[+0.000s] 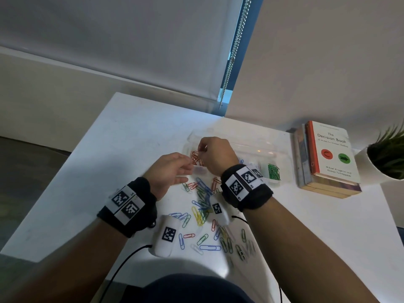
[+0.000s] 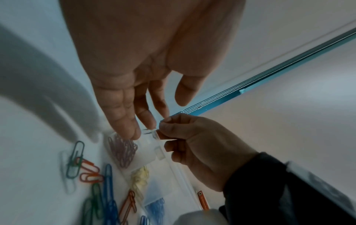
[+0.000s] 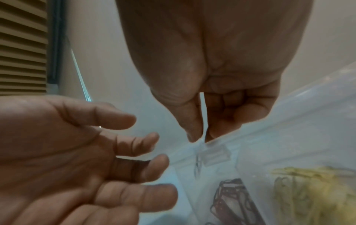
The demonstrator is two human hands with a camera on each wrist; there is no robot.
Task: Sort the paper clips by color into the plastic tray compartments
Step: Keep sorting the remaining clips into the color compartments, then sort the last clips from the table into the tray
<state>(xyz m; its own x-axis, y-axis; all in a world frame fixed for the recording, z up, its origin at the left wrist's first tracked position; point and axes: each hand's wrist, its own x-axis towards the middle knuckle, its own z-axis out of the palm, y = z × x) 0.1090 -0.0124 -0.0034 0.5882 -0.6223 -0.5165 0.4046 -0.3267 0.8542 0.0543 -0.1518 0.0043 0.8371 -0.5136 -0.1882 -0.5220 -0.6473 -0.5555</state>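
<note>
Item: your right hand (image 1: 215, 154), thumb and forefinger pressed together in a pinch over the left end of the clear plastic tray (image 1: 251, 147); what it pinches looks like a pale or clear clip, but the wrist views are too blurred to be sure. Directly beneath that pinch: a compartment of red paper clips (image 1: 197, 159). Just left of the pinch: your left hand (image 1: 169, 171), fingers spread and relaxed, holding nothing. Further right of the pinch, along the tray: yellow clips (image 3: 312, 190) in the next compartment, then blue clips (image 2: 155, 209), then green clips (image 1: 273, 171) at the far right end. Nearer you than the pinch, on the white table (image 1: 109, 149): a loose scatter of unsorted clips (image 1: 205, 215), blue, green, yellow, red and clear mixed. Judgement: four colours started, the sort roughly half done; a sizeable heap remains to be picked through.
</note>
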